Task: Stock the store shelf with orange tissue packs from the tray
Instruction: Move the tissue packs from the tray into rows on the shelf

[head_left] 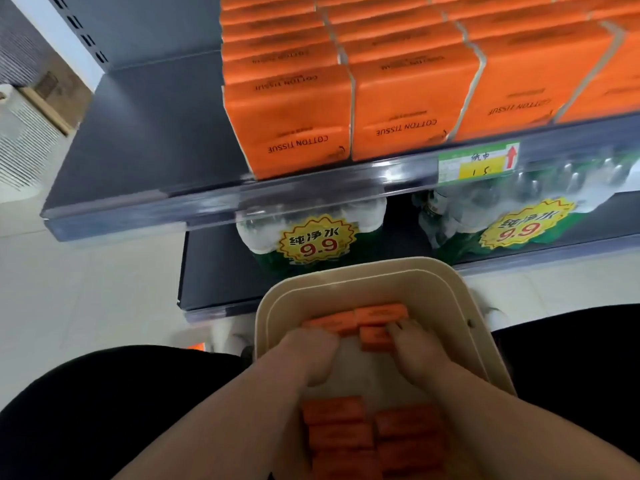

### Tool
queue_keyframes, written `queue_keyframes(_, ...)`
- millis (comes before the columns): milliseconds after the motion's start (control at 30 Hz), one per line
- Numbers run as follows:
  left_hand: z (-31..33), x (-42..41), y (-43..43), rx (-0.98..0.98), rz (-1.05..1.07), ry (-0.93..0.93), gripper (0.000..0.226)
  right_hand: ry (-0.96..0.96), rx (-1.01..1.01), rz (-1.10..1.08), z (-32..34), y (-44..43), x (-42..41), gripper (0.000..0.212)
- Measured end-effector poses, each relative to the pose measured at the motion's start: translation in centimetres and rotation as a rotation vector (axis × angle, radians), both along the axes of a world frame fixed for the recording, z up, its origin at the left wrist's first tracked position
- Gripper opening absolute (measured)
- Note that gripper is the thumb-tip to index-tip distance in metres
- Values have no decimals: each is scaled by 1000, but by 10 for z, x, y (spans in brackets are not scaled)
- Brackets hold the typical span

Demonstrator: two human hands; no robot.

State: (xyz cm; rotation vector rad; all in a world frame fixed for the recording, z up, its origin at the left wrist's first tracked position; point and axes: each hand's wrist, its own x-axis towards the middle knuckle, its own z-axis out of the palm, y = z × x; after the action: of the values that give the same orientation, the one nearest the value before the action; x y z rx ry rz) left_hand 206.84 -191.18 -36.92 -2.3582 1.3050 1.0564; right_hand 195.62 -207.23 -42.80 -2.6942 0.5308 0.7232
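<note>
At the left of the frame the store shelf (138,140) lies bare and dark. From the upper middle rightward it is filled with stocked packs (294,109), orange and marked "Cotton Tissue", stacked to its front lip. Lower centre, we look down into the beige tray (349,268), which sits below bottled water bundles (311,244) on the lower tier. The left hand (308,351) reaches to the tray's far end, its fingers folded under and out of view, so we cannot tell whether it has a grip. Just to its right lie a few orange tissue packs (377,315), with more in the near end at the frame's bottom edge. The right hand (419,348) has its fingers (398,328) curled over one of these packs. We judge the job well advanced but unfinished: the shelf's left stretch is unfilled and the tray not yet emptied. A yellow price label (478,162) marks the shelf edge at right.
</note>
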Motion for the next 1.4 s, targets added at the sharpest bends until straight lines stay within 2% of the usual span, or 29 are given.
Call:
queue_keyframes(200, -20, -3, 4, 101, -32, 81, 31, 57, -50, -62, -26, 2, 18, 41)
queue_keyframes(367, -36, -1, 7, 153, -28, 129, 39, 62, -142, -8, -37, 12, 22, 37)
queue_keyframes(467, -41, 3, 2, 75, -2, 76, 36, 43, -134, -22, -39, 14, 18, 36)
queue_keyframes(667, -54, 12, -27, -102, 109, -156, 37, 34, -88, -42, -34, 17, -7, 34)
queue_keyframes(833, -74, 1, -25, -13, 107, -196, 39, 108, -32, -7, -42, 17, -27, 34)
queue_keyframes(1067, -88, 7, -28, 21, 149, -254, 46, 100, -19, -59, -50, 16, -24, 36)
queue_keyframes(1300, -104, 5, -38, 115, 3, -272, 38, 137, -9, -92, -55, 14, -29, 34)
queue_keyframes(1400, -99, 5, -40, 108, 14, -265, 37, 149, 2, -103, -53, 14, -27, 34)
